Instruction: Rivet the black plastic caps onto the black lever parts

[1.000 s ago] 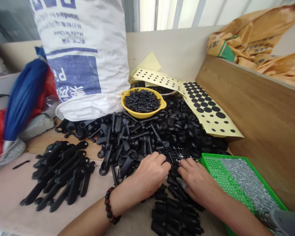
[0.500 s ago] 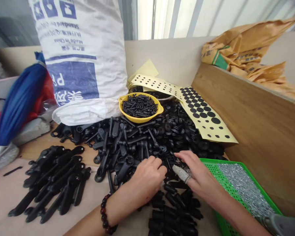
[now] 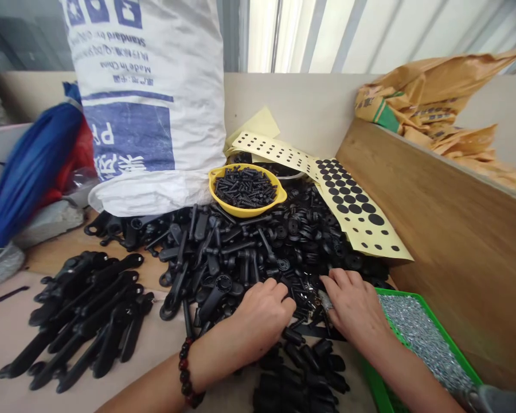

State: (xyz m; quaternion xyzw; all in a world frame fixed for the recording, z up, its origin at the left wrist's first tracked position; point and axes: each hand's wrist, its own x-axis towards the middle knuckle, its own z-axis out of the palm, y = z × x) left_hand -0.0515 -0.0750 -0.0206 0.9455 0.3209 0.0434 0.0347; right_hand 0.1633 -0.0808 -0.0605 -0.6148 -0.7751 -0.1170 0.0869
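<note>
Clock positions here run off the middle of the view. The left hand point(image 3: 264, 315) is at 6 o'clock, fingers curled in with the knuckles up; its fingertips are hidden, so I can't tell if it's pinching anything. Beaded bracelet point(image 3: 184, 373) on that wrist. The right hand point(image 3: 356, 301) sits between 4 and 5, fingers bent down, with a grey wrap point(image 3: 325, 301) on one digit. Can't tell if that one's gripping anything either.

The small shiny bits point(image 3: 313, 292) are mixed in with black pieces at about 5 o'clock, between the hands and right by the right hand's fingertips. Just past the left hand there's a big heap of black lever handles point(image 3: 217, 292), and stubby black cylinders point(image 3: 309, 358) lie between 5 and 6, nearer the person.

More black levers point(image 3: 90, 321) are laid out side by side around 8 on the counter point(image 3: 8, 332). The yellow basket point(image 3: 246, 213) of black ribbed pegs point(image 3: 246, 186) is almost dead center, a green tray point(image 3: 375, 387) of tiny silver pieces point(image 3: 430, 332) sits at 4, and a sheet of round black stickers point(image 3: 378, 241) is at 3. Big white sack point(image 3: 189, 103) between 10 and 11.
</note>
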